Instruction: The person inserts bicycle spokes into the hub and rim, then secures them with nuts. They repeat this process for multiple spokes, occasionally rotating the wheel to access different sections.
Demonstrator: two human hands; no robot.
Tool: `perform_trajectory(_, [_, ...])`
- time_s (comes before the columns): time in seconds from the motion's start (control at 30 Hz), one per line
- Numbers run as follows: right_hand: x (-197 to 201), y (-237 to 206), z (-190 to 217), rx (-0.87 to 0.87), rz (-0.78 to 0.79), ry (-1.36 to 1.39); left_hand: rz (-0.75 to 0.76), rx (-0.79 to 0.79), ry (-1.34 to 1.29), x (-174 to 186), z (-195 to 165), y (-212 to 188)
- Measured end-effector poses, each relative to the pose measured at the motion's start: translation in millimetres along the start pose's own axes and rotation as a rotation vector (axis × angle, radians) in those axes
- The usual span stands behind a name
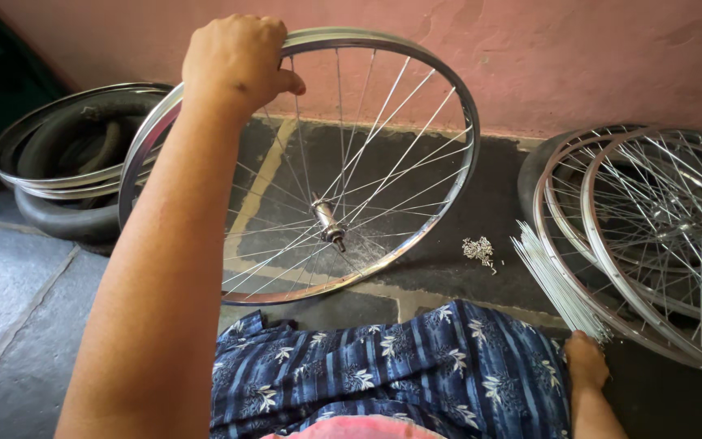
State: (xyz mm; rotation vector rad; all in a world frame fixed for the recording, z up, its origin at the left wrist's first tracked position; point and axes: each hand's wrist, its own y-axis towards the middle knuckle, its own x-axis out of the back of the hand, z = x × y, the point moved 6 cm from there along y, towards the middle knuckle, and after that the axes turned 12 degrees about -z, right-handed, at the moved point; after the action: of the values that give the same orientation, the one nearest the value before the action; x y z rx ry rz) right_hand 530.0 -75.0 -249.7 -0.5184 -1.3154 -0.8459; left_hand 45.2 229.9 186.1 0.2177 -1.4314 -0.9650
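at the far left edge of the stone floor (18, 325), near the pink wall (578, 57), stacked bare rims with black rubber tubes (75, 150) lying flat. just to the right, left hand (237, 61) closed tight over the top of the spoked wheel (302, 167), fingers wrapped around the rim. wheel standing tilted, bottom edge resting on the floor close to the blue flowered cloth (392, 366) over the lap, top leaning away toward the wall. hub axle (328, 223) as the long axis, pointing down and toward the viewer, a little to the right. further right, small heap of silver nipples (478, 249) on the dark floor, then bundle of loose spokes (558, 284) fanning up and to the left, with right hand (585, 359) at the lower end, seems pinching them, but fingers hidden so cannot tell for sure. at the right edge, finished wheels (660, 228) lying overlapped. possible trouble: held at one point only, wheel may swing or slip on the smooth stone and fall on the nipples, scattering them; loose spokes may slide out of the bundle if the grip there is weak.
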Motion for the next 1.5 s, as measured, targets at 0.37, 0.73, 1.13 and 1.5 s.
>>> perform_trajectory(0.37, [1,-4,16,0.059,-0.067,-0.034,0.037,0.072,0.128,20,20,-12])
perform_trajectory(0.73, [9,-16,5,0.014,-0.072,-0.094,0.05,0.031,0.109,10,19,-12])
perform_trajectory(1.13, [72,-63,57,0.311,-0.306,0.629,-0.024,-0.015,-0.027,6,-5,-7])
perform_trajectory(1.5, [196,-198,191,1.052,-0.476,0.792,-0.049,0.011,-0.061,14,-14,-15])
